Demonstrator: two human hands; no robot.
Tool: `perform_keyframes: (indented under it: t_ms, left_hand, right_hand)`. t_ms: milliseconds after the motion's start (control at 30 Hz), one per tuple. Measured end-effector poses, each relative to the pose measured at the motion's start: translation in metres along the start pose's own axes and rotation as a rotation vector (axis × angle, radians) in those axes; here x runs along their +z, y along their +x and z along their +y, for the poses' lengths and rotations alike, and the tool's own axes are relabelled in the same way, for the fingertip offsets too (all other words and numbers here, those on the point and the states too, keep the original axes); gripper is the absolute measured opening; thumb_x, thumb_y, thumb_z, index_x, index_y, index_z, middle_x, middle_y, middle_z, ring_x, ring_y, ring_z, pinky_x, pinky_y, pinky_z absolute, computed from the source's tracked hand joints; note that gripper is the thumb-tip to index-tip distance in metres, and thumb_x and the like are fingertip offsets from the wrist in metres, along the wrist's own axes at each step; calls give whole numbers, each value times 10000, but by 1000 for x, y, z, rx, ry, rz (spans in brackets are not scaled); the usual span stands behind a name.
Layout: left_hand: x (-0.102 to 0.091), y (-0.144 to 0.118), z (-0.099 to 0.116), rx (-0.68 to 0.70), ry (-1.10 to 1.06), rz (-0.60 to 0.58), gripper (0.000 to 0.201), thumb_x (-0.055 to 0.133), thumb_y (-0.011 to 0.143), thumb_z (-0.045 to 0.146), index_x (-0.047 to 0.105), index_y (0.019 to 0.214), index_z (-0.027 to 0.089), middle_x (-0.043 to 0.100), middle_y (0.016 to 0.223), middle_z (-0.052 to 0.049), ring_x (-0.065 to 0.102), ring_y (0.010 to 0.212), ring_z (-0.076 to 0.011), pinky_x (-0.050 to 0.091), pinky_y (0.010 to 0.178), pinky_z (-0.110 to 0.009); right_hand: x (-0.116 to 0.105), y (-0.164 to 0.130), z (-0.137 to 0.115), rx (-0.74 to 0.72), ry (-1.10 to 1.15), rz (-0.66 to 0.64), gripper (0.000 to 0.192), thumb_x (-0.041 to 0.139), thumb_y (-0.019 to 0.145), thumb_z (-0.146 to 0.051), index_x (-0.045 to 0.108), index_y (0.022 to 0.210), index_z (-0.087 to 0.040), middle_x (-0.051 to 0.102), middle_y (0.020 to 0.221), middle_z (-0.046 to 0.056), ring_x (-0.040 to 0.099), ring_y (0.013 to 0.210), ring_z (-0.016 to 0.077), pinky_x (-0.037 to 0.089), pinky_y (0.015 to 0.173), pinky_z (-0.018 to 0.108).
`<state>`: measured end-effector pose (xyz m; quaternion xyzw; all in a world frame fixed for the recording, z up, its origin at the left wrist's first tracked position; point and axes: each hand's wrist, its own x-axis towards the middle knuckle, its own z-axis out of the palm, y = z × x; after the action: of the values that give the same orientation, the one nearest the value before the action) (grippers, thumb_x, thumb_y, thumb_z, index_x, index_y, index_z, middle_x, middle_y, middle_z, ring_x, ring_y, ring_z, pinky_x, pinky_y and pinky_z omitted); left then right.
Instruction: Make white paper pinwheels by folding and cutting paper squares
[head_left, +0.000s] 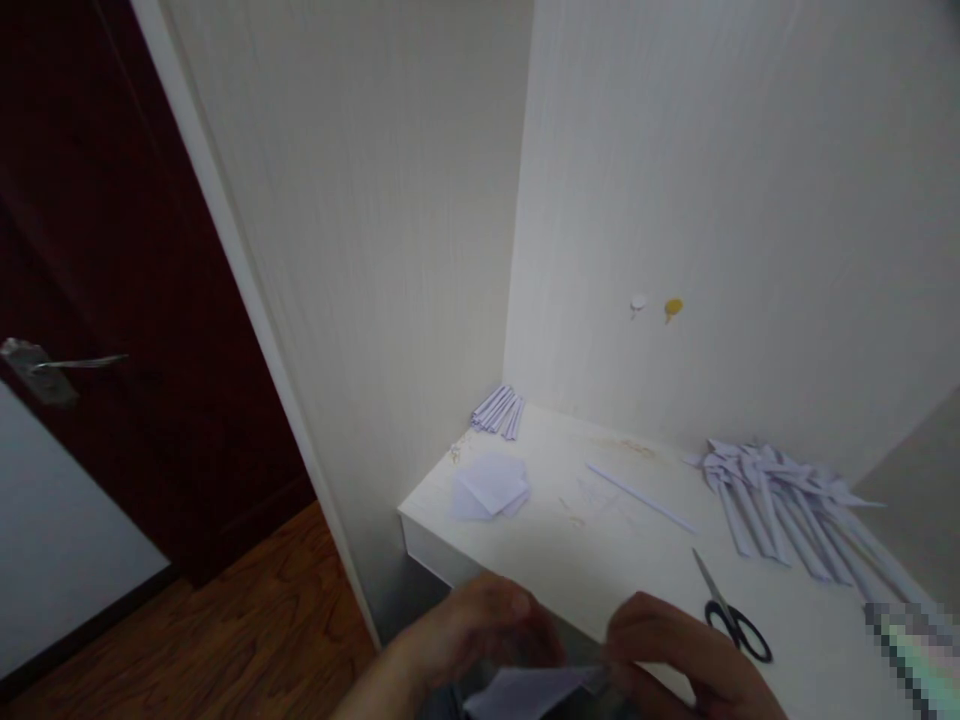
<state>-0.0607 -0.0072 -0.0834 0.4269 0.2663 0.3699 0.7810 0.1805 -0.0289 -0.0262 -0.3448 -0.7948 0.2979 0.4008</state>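
My left hand (480, 625) and right hand (675, 650) are blurred and cut off at the bottom edge, both pinched on a pale folded paper (529, 690) held between them, just in front of the counter (600, 550); its lower part runs out of view. At the right edge a patch is pixelated and I cannot tell what it covers. On the white counter lie black-handled scissors (731, 612) near my right hand, a heap of folded strips (780, 495), a single strip (637, 495), flat sheets (491, 485) and a small bundle (499, 410) in the corner. Pale walls meet there; a dark door (112, 300) and wooden floor (247, 620) lie left.
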Motion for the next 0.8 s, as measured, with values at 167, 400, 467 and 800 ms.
perform_keyframes:
  t_ms: [167, 400, 467, 800]
  left_hand:
    - [11, -25, -27, -153, -98, -39, 311, 838, 508, 353, 799, 704, 114, 650, 567, -51, 488, 464, -106, 308, 442, -211]
    - [39, -40, -7, -46, 111, 130, 287, 878, 566, 388, 760, 713, 172, 662, 647, -19, 536, 561, -127, 377, 559, -238]
    - [42, -32, -7, 69, 191, 246, 263, 863, 615, 391, 747, 704, 171, 663, 652, -9, 533, 587, -125, 379, 575, -232]
    - [69, 0, -28, 254, 233, 416, 267, 825, 662, 401, 710, 649, 161, 624, 616, 22, 493, 596, -111, 379, 567, -224]
  right_hand:
    - [12, 2, -32, -187, -112, -189, 134, 661, 946, -262, 792, 926, -245, 728, 842, 53, 697, 759, 148, 537, 692, 213]
    - [4, -22, -39, -70, -226, -16, 336, 628, 944, -300, 692, 1272, -323, 754, 1057, 71, 688, 922, 226, 541, 846, 369]
    - [8, -34, -27, 170, -84, 210, 354, 563, 983, -361, 644, 1320, -287, 732, 1119, 87, 671, 950, 219, 534, 878, 388]
    - [42, -60, -1, 550, 422, 298, 323, 766, 798, -500, 713, 837, -184, 697, 752, 16, 621, 686, 160, 503, 650, 277]
